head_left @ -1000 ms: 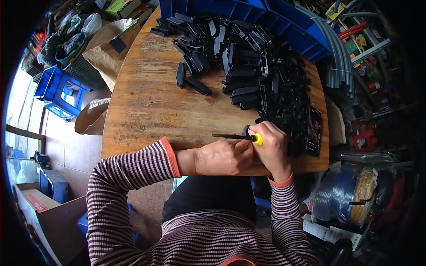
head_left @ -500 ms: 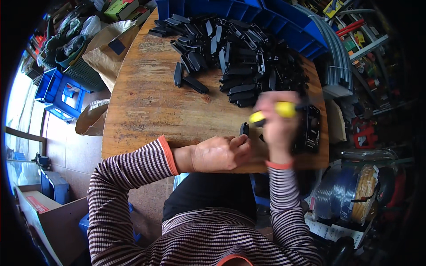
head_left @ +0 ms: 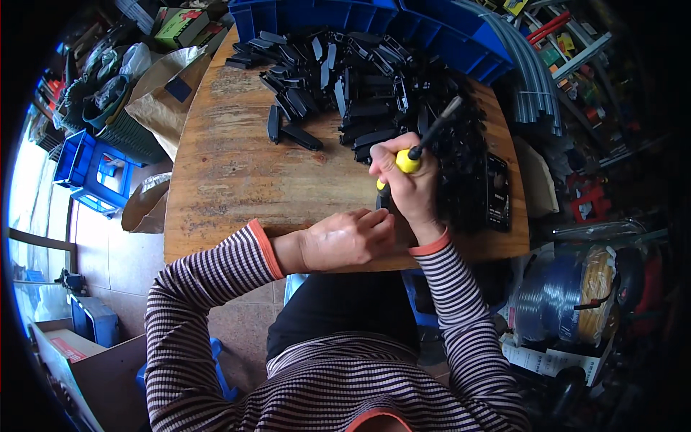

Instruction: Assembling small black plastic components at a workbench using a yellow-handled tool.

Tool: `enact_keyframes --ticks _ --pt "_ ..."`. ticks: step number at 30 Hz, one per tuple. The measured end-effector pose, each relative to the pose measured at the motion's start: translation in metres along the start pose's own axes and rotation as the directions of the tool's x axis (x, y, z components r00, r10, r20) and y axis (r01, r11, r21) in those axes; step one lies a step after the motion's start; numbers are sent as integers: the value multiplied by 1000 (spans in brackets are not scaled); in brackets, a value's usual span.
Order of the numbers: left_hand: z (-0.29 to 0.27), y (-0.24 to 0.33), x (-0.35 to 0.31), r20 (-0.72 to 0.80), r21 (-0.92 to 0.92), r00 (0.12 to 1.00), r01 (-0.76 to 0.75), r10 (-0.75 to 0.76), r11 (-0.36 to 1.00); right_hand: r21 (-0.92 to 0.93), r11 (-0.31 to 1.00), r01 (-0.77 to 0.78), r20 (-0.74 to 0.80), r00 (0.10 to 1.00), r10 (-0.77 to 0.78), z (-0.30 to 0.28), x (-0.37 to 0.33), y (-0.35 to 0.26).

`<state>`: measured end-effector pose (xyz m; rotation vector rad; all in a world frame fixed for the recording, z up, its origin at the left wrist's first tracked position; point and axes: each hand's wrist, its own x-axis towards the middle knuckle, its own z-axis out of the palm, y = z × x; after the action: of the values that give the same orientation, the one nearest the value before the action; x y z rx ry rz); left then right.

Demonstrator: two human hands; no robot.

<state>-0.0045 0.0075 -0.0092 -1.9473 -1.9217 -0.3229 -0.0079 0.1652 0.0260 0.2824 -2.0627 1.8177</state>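
Note:
My left hand (head_left: 345,239) is closed near the table's front edge, its fingers pinching a small black plastic part (head_left: 382,204) that stands up from the fingertips. In my right hand (head_left: 412,187) is a yellow-and-black screwdriver (head_left: 409,160), gripped in a fist. Its dark shaft points up and away to the right. The butt of the handle comes out below the fist, right at the top of the black part; whether they touch, I cannot tell. Beyond both hands lies a big heap of similar black plastic parts (head_left: 374,108).
The hands work over a worn wooden table (head_left: 245,173). Blue plastic bins (head_left: 317,16) line its far edge. A flat black printed package (head_left: 497,193) lies at the right side. Paper bags (head_left: 162,101) and a blue stool (head_left: 93,169) stand left; wrapped coils (head_left: 551,306) sit right.
My right hand has come left and down with the screwdriver, bringing the handle's butt to the black part. My left hand keeps its hold; the whole view has shifted slightly.

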Motion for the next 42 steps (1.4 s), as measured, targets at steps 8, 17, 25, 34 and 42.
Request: enact_keyframes --ticks 8,17,25,34,42 --pt "1 -15 -5 -1 -127 1000 25 -25 992 -193 980 -42 -200 980 3 -53 -12 -44" --pt "-20 -81 -29 55 -154 724 686 -687 711 -765 644 -21 121 977 176 -66 -59 -10" --pt "-17 -105 -50 102 44 742 662 -663 748 -803 590 88 257 943 209 -67 -51 -11" --pt "-25 -29 -18 38 -186 811 580 -584 793 -690 724 23 153 982 115 -71 -52 -18" --pt "-18 -26 -32 92 -477 874 459 -477 749 -534 843 -67 91 986 136 -44 -37 -18"
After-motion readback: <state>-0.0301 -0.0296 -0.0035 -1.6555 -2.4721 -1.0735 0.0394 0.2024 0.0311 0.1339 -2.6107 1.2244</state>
